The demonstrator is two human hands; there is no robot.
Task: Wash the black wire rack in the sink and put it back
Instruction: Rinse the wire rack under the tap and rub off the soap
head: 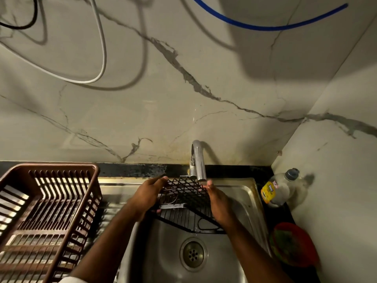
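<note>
Two hands on the black wire rack (184, 203), one at each side. Left hand (148, 196) grips the left edge, fingers curled over the top wires, thumb tucked under near a pale flat piece on the rack. Right hand (218, 203) lies flat against the right edge, fingers straight and together, pressing inward; nothing curled round the wire. Rack held tilted above the steel sink (244, 201), far edge raised just under the spout of the chrome tap (197, 160), near corner dipping toward the basin. Drain (193, 254) directly below. Brown slatted dish basket (47, 211) on the drainboard, left. On the black counter, right: clear bottle with yellow label (279, 188), red bowl (293, 245) nearer.
</note>
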